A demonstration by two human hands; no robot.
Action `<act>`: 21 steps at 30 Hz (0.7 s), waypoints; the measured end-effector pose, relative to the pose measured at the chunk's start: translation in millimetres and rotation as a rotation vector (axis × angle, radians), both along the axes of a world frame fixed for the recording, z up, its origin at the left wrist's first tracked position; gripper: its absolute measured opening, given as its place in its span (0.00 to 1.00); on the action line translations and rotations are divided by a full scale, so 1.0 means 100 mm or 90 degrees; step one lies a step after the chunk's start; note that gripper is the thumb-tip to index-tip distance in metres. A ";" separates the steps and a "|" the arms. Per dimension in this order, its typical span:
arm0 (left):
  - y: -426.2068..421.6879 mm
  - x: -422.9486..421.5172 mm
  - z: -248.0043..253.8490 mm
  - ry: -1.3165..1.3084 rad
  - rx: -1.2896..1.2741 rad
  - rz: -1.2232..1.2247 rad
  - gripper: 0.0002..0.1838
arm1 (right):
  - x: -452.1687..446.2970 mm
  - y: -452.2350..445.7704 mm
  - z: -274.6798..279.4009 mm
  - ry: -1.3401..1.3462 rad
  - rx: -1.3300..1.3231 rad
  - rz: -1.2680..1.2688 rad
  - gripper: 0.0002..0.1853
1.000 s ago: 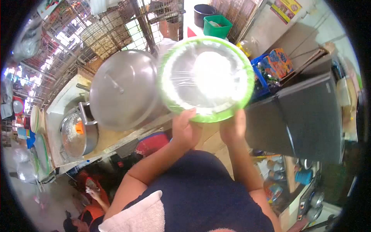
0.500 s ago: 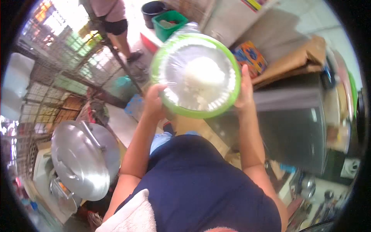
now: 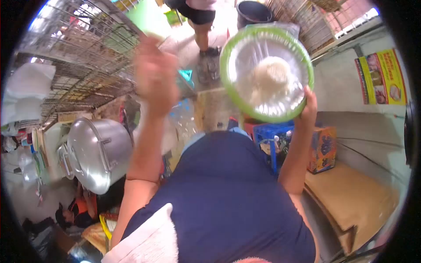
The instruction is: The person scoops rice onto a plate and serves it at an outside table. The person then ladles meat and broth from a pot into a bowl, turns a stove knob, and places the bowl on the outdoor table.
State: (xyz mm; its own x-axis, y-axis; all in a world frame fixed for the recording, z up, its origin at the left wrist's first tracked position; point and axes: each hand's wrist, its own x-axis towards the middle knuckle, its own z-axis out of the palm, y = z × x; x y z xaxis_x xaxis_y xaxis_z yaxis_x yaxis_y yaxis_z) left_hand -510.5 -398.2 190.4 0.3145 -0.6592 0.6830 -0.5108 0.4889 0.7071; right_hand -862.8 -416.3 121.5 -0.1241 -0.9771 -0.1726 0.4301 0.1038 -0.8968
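Observation:
A round green-rimmed basin [image 3: 227, 83] is held up ahead of me, with clear plastic film stretched over it. Under the film lies a pale mound [image 3: 274, 75], whose kind I cannot make out. My right hand [image 3: 308, 107] grips the basin's rim at the lower right. Away from the basin, my left hand [image 3: 157, 72] is raised to the left near the wire mesh fence [image 3: 98, 48]. Motion smears its fingers, and whether it touches the mesh or post there cannot be told.
A large lidded aluminium pot [image 3: 94, 153] stands at my left. On the right are a blue crate [image 3: 267, 131], an orange box [image 3: 323, 149] and flat cardboard [image 3: 359, 201]. A person's legs [image 3: 202, 37] and a black bucket [image 3: 253, 15] are ahead. Another person [image 3: 81, 210] is at lower left.
My left hand has let go of the basin and moved up and left. The basin, now in my right hand only, has moved right. The whole view has turned.

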 end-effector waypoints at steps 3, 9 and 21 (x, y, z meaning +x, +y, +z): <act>-0.38 0.58 0.64 -0.202 -0.281 0.251 0.29 | -0.06 -0.78 0.10 -0.081 -0.012 -0.010 0.15; -1.02 1.01 0.94 -0.385 -0.137 0.493 0.48 | 0.18 -2.07 -0.08 0.020 -0.034 0.042 0.17; -1.43 0.82 0.83 -0.238 -0.204 0.691 0.45 | 2.21 -3.50 0.25 -0.217 -0.018 0.353 0.16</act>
State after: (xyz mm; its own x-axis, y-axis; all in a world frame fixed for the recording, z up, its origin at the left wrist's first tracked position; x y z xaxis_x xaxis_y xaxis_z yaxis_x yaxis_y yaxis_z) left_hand -428.6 -541.1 273.7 0.3488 0.0450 0.9361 -0.9151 -0.1993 0.3506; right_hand -641.5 -765.9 146.8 0.4576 -0.8849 -0.0863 0.5804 0.3708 -0.7250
